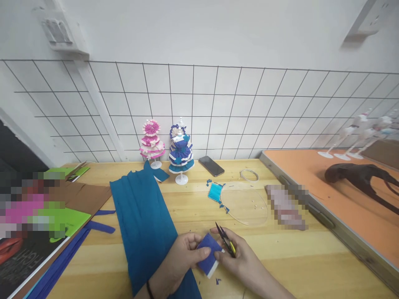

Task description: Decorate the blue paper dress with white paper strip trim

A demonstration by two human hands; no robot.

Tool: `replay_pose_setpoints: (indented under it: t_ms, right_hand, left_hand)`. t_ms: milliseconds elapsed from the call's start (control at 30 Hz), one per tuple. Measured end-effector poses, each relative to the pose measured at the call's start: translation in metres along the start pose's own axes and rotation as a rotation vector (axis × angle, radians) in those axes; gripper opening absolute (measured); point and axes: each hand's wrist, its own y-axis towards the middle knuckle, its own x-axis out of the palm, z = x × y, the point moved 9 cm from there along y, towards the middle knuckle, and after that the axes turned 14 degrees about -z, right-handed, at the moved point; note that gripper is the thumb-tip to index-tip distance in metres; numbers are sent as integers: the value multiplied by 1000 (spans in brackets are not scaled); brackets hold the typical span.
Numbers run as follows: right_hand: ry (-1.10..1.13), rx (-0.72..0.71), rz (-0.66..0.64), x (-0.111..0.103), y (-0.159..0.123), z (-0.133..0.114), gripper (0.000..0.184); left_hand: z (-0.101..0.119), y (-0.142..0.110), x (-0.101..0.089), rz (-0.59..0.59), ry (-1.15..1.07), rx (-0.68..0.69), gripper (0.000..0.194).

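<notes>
My left hand [185, 254] pinches a small folded piece of dark blue paper [206, 264] with a white strip along its lower right edge. In my right hand [241, 255] is a pair of small scissors [226, 239] with dark pointed blades and yellow on the handle, tips pointing up and away. The right thumb and a finger also touch the right edge of the folded paper. Under my left forearm lies a long sheet of teal crinkled paper [146, 220]. Tiny blue clippings [218, 281] are scattered on the table just below the paper.
Two small dress stands, one pink [151, 141] and one blue [181, 155], stand by the wall. Beside them lie a phone [211, 165], a turquoise thread bundle [215, 192], a clear round sheet [245, 203] and a ring [249, 175]. An orange-topped case [352, 199] is at right.
</notes>
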Motion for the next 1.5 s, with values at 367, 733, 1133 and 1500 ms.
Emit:
replay_pose_setpoints:
  t_ms: [367,733,1133,1500]
  right_hand:
    - [-25,-13,47,-3,1,5,41]
    - [-50,-26,6,0,1,11,39]
    - [-152,101,-41,-10,-6,-3,46]
    - [-207,125,-73,-11,-4,3,42]
  left_hand:
    - [-6,3,-6,13,80,-20,38]
    - [-4,0,1,-12,139,-37,34]
    - [18,-2,-23,145,75,129,37]
    - [23,-4,-29,212,50,145,37]
